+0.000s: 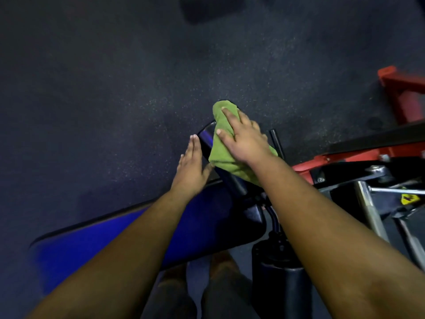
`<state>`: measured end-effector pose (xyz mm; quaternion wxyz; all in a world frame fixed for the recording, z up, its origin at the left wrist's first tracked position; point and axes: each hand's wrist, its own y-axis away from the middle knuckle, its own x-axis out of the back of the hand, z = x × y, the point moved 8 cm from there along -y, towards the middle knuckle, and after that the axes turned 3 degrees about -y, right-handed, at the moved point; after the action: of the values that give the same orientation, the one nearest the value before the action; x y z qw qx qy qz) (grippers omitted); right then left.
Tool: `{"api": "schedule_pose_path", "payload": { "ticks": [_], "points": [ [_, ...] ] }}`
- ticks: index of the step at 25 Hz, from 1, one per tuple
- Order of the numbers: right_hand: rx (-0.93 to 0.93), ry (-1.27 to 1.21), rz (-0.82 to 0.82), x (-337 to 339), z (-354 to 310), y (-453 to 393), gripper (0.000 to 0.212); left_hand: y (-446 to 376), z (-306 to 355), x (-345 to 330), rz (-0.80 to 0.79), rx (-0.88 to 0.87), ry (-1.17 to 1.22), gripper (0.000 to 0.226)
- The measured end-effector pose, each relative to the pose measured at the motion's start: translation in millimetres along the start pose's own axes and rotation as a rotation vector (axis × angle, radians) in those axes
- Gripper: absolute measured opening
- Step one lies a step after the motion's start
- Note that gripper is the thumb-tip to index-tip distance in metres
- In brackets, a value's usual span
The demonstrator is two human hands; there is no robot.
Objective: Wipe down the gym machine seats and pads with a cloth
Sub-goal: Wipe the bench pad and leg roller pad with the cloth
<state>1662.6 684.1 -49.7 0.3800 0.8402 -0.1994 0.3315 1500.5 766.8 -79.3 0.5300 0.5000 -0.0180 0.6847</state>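
A green cloth point(220, 148) lies draped over a dark cylindrical roller pad point(207, 139) of a gym machine. My right hand point(243, 139) presses flat on the cloth with fingers spread and straight. My left hand point(192, 166) rests with straight fingers against the pad's left side, thumb touching the cloth's lower edge. Nearer to me lies a long blue padded bench seat point(103, 247), partly hidden by my left forearm. A second black roller pad point(280, 284) stands at the bottom centre.
The machine's red frame point(402, 95) and black and chrome bars point(368, 203) fill the right side. A short black peg point(277, 143) sticks up right of the cloth. Dark speckled rubber floor point(115, 88) spreads left and ahead. My legs show below the bench.
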Motion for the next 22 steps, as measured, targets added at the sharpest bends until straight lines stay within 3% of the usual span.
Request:
{"api": "schedule_pose_path", "payload": {
  "ticks": [5, 8, 10, 13, 18, 22],
  "points": [
    [0.010, 0.257, 0.119, -22, 37, 130, 0.069, -8, 1, 8, -0.019, -0.032, -0.109, 0.094],
    [-0.052, 0.301, 0.181, -21, 25, 100, 0.063, -14, 6, 9, -0.017, -0.048, -0.112, 0.092],
    [0.009, 0.329, 0.195, -16, -6, 47, 0.062, -15, 6, 10, -0.006, -0.062, -0.127, 0.090],
    [0.028, 0.254, 0.081, -12, -21, -3, 0.064, -14, 9, 15, 0.004, -0.084, -0.152, 0.089],
    [0.069, 0.385, 0.073, -17, 4, 65, 0.081, -10, -2, 24, -0.070, -0.080, -0.211, 0.086],
    [0.097, 0.551, 0.115, -23, 22, 132, 0.063, 19, 1, 28, -0.126, -0.109, -0.332, 0.082]
  ]
}}
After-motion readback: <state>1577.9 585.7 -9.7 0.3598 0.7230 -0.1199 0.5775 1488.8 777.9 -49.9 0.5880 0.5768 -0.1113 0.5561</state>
